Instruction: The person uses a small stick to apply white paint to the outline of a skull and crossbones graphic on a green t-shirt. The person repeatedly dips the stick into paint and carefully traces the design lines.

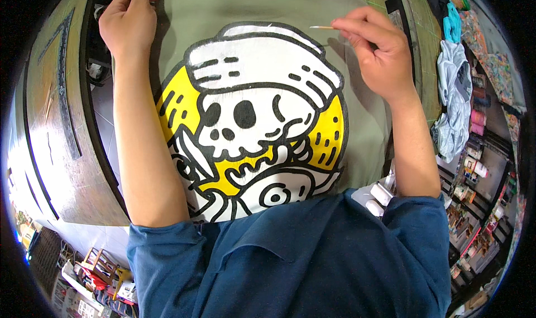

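Observation:
An olive-green cloth (363, 145) lies spread out in front of me. On it is a large print (262, 61) of a white skull in a white hat, with black outlines and a yellow ground. Above the hat's right side, my right hand (385, 50) pinches a thin wooden cotton swab (322, 27); its white tip points left, and I cannot tell whether it touches the cloth. At the cloth's far left edge is my left hand (131, 25), fingers curled and partly cut off by the frame. Whatever they grip is hidden.
Boards (78, 100) with dark strips flank the cloth on the left; another board (425, 67) stands on the right. Beyond it hang light-blue garments (453, 94). Shelves with spools and bottles (474, 167) line the right side. A wooden chair (97, 268) stands at lower left.

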{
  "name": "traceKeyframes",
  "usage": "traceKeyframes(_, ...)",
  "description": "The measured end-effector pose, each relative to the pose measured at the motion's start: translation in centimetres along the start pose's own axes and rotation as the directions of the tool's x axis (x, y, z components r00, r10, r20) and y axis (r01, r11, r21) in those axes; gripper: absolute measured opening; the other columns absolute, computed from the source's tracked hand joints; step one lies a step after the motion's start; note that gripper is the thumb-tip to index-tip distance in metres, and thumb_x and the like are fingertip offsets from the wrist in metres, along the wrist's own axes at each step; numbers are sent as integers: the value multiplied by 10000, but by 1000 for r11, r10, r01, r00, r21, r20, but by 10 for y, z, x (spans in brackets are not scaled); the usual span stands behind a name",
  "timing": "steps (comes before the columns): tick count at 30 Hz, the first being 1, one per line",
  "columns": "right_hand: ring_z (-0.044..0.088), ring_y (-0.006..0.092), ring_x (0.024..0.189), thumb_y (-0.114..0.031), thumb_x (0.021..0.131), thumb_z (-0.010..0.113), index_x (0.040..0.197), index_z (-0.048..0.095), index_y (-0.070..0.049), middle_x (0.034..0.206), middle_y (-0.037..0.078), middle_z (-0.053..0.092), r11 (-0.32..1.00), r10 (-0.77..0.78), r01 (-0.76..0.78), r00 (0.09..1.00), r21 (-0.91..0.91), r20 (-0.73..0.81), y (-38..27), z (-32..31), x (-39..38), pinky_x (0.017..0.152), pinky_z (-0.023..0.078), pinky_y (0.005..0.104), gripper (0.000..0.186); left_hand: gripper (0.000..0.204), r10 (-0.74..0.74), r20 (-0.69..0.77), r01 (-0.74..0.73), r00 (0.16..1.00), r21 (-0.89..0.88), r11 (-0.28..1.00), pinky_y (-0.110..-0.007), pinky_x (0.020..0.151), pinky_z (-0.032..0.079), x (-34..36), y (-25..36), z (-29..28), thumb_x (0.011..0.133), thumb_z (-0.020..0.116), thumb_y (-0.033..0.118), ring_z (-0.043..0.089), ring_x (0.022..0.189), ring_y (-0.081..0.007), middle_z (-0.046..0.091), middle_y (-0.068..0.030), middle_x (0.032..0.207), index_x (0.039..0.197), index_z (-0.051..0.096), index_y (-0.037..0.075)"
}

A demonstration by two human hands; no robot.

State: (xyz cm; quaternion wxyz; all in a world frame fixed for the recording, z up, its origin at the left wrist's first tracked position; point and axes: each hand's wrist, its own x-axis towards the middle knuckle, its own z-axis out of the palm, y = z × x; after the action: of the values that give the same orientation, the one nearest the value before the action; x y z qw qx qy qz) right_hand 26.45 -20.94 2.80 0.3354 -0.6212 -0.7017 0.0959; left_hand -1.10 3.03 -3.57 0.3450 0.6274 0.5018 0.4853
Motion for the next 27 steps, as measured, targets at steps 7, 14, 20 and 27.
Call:
traceKeyframes(7,596,233,722,130,711,591,981,736,-88,844,83,577,991,-64,52,994,-120,-93,4,17,-12,634,480,314,376,197,-42,-4,42,999,5,999,-194,690,472,-6,0,-5,912,673,168,619,748,-67,736,-27,893,1041,761,48)
traceKeyframes(14,593,219,709,142,688,588,975,738,-100,856,72,576,977,-120,95,985,-189,-125,6,20,-16,627,486,296,405,188,-10,18,9,1000,47,999,-196,705,483,-9,3,-6,933,648,132,633,773,-70,741,-36,924,1053,755,37)
traceKeyframes(20,599,220,699,132,741,604,981,730,-87,846,74,583,990,-93,73,982,-124,-166,4,19,-13,619,483,287,348,186,17,10,-16,1000,-34,999,-192,703,480,-6,-1,-7,921,664,132,633,770,-72,742,-37,928,1054,757,40)
traceKeyframes(27,606,169,651,61,813,640,969,708,14,799,104,630,996,85,-88,967,0,-242,-24,14,-22,588,469,256,176,196,18,-23,-15,1000,120,993,-195,700,474,-8,2,-7,908,688,185,629,778,-64,742,-21,921,1041,769,68)
